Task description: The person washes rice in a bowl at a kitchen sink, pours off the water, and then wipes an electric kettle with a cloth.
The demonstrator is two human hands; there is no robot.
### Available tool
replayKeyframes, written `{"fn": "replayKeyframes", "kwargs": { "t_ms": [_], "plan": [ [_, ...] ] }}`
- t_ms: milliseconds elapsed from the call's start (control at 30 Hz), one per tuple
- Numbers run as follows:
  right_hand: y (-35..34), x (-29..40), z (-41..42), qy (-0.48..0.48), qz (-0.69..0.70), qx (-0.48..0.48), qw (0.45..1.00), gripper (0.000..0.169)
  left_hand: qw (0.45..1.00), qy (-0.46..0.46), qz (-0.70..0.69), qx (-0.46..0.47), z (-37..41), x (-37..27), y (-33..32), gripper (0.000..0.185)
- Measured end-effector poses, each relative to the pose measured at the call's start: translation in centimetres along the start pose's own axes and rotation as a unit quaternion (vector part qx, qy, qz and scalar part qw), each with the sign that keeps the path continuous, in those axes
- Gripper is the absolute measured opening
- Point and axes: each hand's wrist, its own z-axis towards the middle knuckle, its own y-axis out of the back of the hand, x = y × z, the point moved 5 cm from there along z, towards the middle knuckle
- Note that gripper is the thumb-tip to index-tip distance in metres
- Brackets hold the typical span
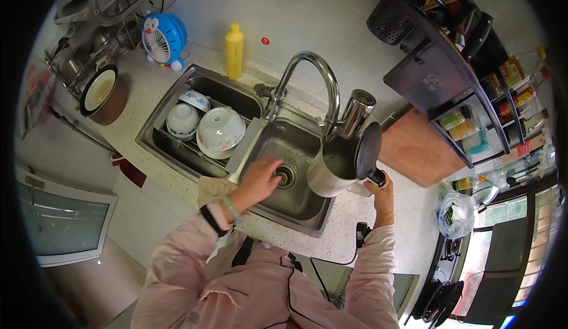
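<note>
My right hand (382, 190) grips the handle of a pale electric kettle (330, 171), whose dark lid (368, 150) stands raised. The kettle is over the right basin of the steel sink (306, 205), its mouth below a chrome faucet (330, 89). Whether water runs into it, I cannot tell. Over the left part of that basin, near the drain (285, 176), my left hand (262, 182) is slightly blurred, its fingers apart and holding nothing. A beige cloth (213, 189) hangs over the sink's front edge beside my left wrist.
Upturned bowls (221, 128) rest on a rack in the left basin. Behind stand a yellow bottle (234, 52) and a blue fan (163, 38). A brown pot (106, 100) is far left. At right are a cutting board (417, 149), a black shelf (466, 72) and a plastic bag (456, 216).
</note>
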Motion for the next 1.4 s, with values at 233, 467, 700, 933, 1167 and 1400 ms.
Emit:
{"fn": "replayKeyframes", "kwargs": {
  "t_ms": [233, 467, 700, 933, 1167, 1400],
  "plan": [
    [0.1, -0.5, -0.1, -0.015, 0.028, 0.000, 0.999, 0.020, 0.981, 0.032, -0.189, 0.017, 7.4, -4.7, -6.5, 0.059],
    [0.9, -1.1, -0.3, -0.021, 0.012, -0.026, 0.999, 0.019, 0.965, -0.006, -0.261, 0.006, 7.1, -5.3, -6.4, 0.059],
    [0.7, -1.2, -0.2, -0.022, 0.009, -0.028, 0.999, 0.018, 0.987, 0.145, -0.053, 0.052, 7.4, 4.4, -5.8, 0.037],
    [0.6, -0.9, -0.3, -0.026, -0.013, -0.036, 0.999, 0.019, 0.996, 0.091, 0.020, -0.011, 8.4, 7.0, -4.5, 0.034],
    [0.1, -0.5, -0.3, -0.030, -0.008, -0.047, 0.998, 0.020, 0.995, 0.038, -0.087, 0.038, 8.4, 1.7, -5.9, 0.042],
    [0.0, -1.0, -0.4, -0.021, -0.026, -0.060, 0.998, 0.021, 0.981, -0.028, -0.183, 0.058, 8.6, -2.8, -6.7, 0.064]
  ]
}}
